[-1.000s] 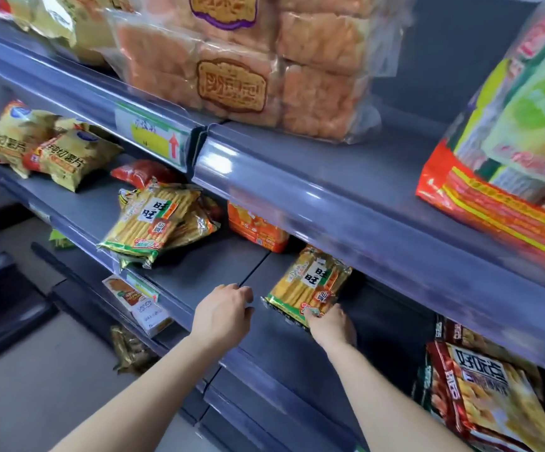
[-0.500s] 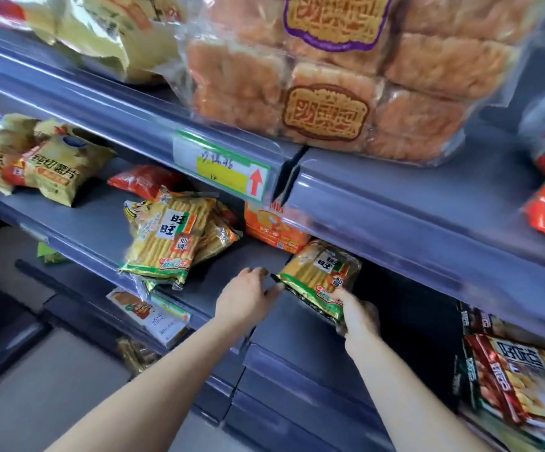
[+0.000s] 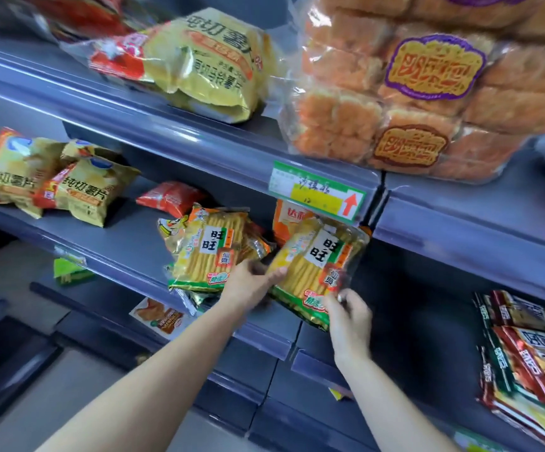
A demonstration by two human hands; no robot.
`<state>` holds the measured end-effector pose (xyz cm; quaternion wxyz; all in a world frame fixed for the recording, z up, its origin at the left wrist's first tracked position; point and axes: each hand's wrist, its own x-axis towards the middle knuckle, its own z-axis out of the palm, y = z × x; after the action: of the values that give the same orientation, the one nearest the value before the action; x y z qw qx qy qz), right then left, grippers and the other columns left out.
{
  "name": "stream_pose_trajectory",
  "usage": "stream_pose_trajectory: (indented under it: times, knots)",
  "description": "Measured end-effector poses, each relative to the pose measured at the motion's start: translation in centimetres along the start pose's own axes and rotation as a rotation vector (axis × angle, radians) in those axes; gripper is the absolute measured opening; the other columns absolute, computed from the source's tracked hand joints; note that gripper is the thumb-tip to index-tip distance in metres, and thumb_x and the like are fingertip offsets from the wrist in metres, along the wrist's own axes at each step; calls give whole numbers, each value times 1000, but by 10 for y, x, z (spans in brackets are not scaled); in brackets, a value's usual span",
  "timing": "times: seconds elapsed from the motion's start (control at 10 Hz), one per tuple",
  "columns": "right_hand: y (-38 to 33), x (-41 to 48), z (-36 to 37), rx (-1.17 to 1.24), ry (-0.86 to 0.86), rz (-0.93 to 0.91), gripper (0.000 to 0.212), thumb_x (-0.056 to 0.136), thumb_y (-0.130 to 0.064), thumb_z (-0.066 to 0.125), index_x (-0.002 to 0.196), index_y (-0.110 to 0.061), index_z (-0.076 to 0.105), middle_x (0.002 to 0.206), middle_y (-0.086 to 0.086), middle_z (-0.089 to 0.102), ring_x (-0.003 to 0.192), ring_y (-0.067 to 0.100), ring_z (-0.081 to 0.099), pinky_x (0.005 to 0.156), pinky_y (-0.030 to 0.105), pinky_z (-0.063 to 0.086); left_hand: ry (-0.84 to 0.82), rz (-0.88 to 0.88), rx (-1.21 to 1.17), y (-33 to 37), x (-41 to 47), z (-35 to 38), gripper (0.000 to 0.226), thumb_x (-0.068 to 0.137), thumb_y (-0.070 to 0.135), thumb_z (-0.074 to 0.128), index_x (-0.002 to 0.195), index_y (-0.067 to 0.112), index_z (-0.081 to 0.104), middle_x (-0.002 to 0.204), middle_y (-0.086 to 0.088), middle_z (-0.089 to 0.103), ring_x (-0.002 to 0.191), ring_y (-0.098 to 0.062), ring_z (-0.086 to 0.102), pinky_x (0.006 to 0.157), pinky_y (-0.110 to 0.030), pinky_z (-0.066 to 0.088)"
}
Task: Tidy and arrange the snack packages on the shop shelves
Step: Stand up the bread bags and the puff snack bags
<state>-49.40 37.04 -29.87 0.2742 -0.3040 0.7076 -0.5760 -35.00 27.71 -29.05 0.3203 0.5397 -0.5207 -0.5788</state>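
A yellow rice-cracker pack (image 3: 317,265) with a green bottom band is held tilted over the middle shelf (image 3: 124,243), just under the price label (image 3: 317,195). My right hand (image 3: 349,321) grips its lower right corner. My left hand (image 3: 251,282) holds its left edge with the thumb on top. A matching rice-cracker pack (image 3: 209,252) lies just to the left on a small heap. An orange packet (image 3: 286,220) stands behind the held pack, partly hidden.
Yellow chip bags (image 3: 59,184) and a red packet (image 3: 170,197) lie further left on the same shelf. The top shelf carries a yellow chip bag (image 3: 206,66) and clear bags of orange cakes (image 3: 421,93). Stacked snack packs (image 3: 525,357) fill the lower right.
The rice-cracker pack has been lifted and carried left toward the matching pack. My left hand came off the shelf and took hold of its left edge. The view has swung left.
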Motion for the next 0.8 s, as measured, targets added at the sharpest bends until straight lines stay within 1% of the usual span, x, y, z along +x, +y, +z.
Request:
stream_pose_trajectory:
  times: [0.1,0.2,0.3,0.4,0.5,0.6,0.7,0.8]
  knots:
    - [-8,1,20,-87,-87,-94,25,71,-20,69,59,-16,48,60,-7,58,58,10,51,53,25,41,47,-13,-125,-2,6,-19,38,76,36,79,99,17,56,103,-5,62,88,-24,60,74,-37,54]
    - [-14,20,41,-179,-173,-118,20,79,-19,70,63,-18,58,60,-10,62,60,9,57,57,24,46,171,18,-198,0,16,-39,37,81,29,75,106,10,54,100,-6,63,73,-17,57,57,-24,46]
    - [-11,54,56,-221,-91,-49,8,83,-23,68,75,-20,67,75,-3,70,78,21,67,73,36,53,316,-16,-212,-3,33,-63,33,82,29,76,99,14,52,101,-12,63,75,-20,57,62,-29,46]
    - [-13,87,60,-250,33,-7,6,86,-23,66,88,-18,66,88,0,68,95,27,65,77,30,46,415,-49,-189,-9,48,-85,32,80,30,77,93,16,51,99,-16,65,76,-26,60,73,-45,54]
    - [-20,120,58,-273,120,69,35,89,-19,64,119,-2,57,117,13,63,115,30,56,87,30,41,495,-63,-11,-15,60,-99,39,84,34,72,107,12,52,101,-8,62,84,-28,62,81,-46,55]
    - [-20,153,59,-258,98,133,48,90,-17,63,130,5,49,135,24,52,123,36,51,102,41,42,566,-70,238,-20,71,-101,48,86,40,66,123,14,51,119,-8,59,106,-30,58,92,-46,48]
    - [-21,168,61,-284,10,175,42,94,-19,57,129,4,51,137,22,51,125,35,50,102,41,43,614,-43,490,-21,75,-93,48,87,47,61,127,23,50,127,-7,54,121,-29,47,102,-50,37]
    - [-21,185,63,-302,-45,198,44,98,-25,50,133,1,49,141,19,48,129,32,47,104,38,41,599,17,646,-19,73,-80,50,88,47,59,132,27,47,135,-8,46,131,-28,34,106,-47,24]
